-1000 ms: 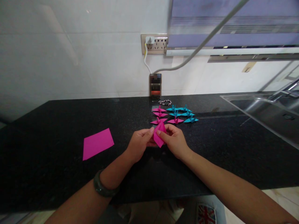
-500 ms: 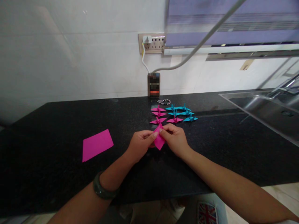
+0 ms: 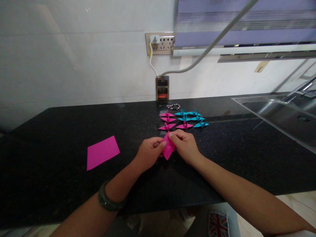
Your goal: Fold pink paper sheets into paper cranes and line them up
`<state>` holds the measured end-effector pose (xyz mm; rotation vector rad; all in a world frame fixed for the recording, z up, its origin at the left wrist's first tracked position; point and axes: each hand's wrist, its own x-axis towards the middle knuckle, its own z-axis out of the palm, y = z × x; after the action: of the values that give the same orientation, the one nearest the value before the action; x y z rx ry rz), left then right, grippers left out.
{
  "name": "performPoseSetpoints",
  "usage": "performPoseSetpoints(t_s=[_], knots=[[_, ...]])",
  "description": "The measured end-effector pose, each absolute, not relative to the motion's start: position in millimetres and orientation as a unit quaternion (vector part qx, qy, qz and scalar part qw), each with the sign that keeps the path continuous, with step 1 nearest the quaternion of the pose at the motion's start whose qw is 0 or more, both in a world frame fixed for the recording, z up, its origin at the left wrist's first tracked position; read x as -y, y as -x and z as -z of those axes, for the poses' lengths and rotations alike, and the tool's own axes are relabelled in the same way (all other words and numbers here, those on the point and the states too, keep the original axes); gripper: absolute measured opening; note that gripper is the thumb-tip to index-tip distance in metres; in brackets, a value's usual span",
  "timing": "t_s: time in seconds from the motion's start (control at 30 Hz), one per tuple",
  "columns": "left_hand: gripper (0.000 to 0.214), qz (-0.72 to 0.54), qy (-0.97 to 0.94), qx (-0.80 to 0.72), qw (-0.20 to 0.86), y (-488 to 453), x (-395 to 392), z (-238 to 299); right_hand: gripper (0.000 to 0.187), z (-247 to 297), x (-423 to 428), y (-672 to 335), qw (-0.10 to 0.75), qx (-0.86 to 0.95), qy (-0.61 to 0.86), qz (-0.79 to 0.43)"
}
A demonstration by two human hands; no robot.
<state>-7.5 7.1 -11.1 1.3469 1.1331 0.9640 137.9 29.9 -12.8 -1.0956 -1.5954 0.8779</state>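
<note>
A piece of folded pink origami paper [image 3: 168, 148], shaped like a narrow diamond, is held above the dark counter between both hands. My left hand [image 3: 151, 149] pinches its left side, thumb on top. On the upper right edge, my right hand [image 3: 185, 144] grips it with thumb and fingers closed; some fingertips are hidden behind the paper. Just beyond the hands stand several pink paper cranes [image 3: 167, 126] and several blue paper cranes [image 3: 201, 124] in rows. Flat pink paper [image 3: 103, 153] lies to the left of my left hand.
A beaded bracelet [image 3: 173, 107] lies behind the cranes. A blurred-out upright device [image 3: 162, 89] leans on the wall, below a socket panel [image 3: 160, 43] with a plugged-in cable. At the right, a steel sink [image 3: 291, 115] with a faucet [image 3: 301, 92] is set into the black counter [image 3: 61, 131].
My right thumb has shifted slightly up along the paper's edge, and the paper is tilted a little more. Both hands keep their hold. The camera view has moved slightly.
</note>
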Motion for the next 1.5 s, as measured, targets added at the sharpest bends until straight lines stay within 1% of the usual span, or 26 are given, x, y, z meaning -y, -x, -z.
performPoseSetpoints(t_s=[0.1,0.2,0.27,0.43,0.5,0.67,0.77,0.9,1.0,1.1,1.23,1.33,1.4,1.5], knots=[[0.026,-0.386,-0.586,-0.497,0.511,9,-7,10,0.019,10,-30,-136,0.479,0.657,0.44,-0.381],[0.025,-0.409,-0.586,-0.522,0.465,11,-8,10,0.02,10,-30,-134,0.479,0.609,0.445,-0.45],[0.024,-0.43,-0.59,-0.534,0.426,11,-8,11,0.023,11,-30,-133,0.472,0.591,0.459,-0.466],[0.023,-0.439,-0.624,-0.546,0.346,11,-7,11,0.024,14,-27,-130,0.382,0.641,0.476,-0.465],[0.023,-0.434,-0.635,-0.546,0.332,10,-5,9,0.025,15,-27,-130,0.368,0.655,0.475,-0.458],[0.025,-0.423,-0.647,-0.54,0.334,8,-3,5,0.028,17,-28,-132,0.387,0.663,0.487,-0.416],[0.026,-0.423,-0.644,-0.544,0.332,8,-4,5,0.029,17,-28,-132,0.374,0.64,0.485,-0.463],[0.022,-0.41,-0.653,-0.564,0.296,9,-4,6,0.025,15,-25,-128,0.332,0.587,0.468,-0.572],[0.019,-0.412,-0.657,-0.576,0.26,10,-4,7,0.015,14,-23,-126,0.321,0.547,0.462,-0.62],[0.019,-0.423,-0.647,-0.587,0.241,10,-4,7,0.006,13,-21,-125,0.317,0.516,0.455,-0.653],[0.02,-0.436,-0.632,-0.595,0.235,13,-6,9,0.008,12,-18,-127,0.303,0.505,0.436,-0.68],[0.022,-0.446,-0.617,-0.601,0.243,15,-8,10,0.004,10,-19,-130,0.281,0.521,0.43,-0.682],[0.025,-0.456,-0.606,-0.601,0.253,16,-10,10,0.002,8,-21,-132,0.3,0.534,0.44,-0.657],[0.033,-0.465,-0.6,-0.587,0.282,16,-10,10,0.017,8,-25,-132,0.398,0.551,0.456,-0.574]])
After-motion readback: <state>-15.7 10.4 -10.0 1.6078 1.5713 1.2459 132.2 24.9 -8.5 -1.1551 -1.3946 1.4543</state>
